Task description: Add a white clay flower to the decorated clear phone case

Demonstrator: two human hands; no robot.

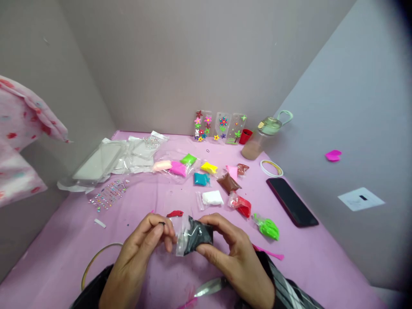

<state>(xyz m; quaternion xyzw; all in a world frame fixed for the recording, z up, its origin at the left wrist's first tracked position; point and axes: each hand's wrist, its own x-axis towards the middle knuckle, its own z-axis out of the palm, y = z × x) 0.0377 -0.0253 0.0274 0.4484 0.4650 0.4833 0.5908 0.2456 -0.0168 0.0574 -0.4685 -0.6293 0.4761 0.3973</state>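
Note:
Between thumb and fingers my right hand (pixel 236 253) grips a small clear bag of black clay (pixel 200 234), its open plastic end pointing left. My left hand (pixel 141 249) is beside that end, thumb and forefinger pinched on a tiny black bit of clay (pixel 162 223). Just beyond the hands lies a small red piece of clay (pixel 175 213). A knife (pixel 210 286) with a shiny blade rests on the pink table under my right wrist, partly hidden by it.
Several clay packets lie ahead, including white (pixel 212 198), teal (pixel 201 179) and bright green (pixel 268 228) ones. Decorated clear phone cases (pixel 222 126) lean on the back wall. At right are a bottle (pixel 262 139), a tape roll (pixel 271 168) and a phone (pixel 292 202); rhinestone stickers (pixel 109 195) lie left.

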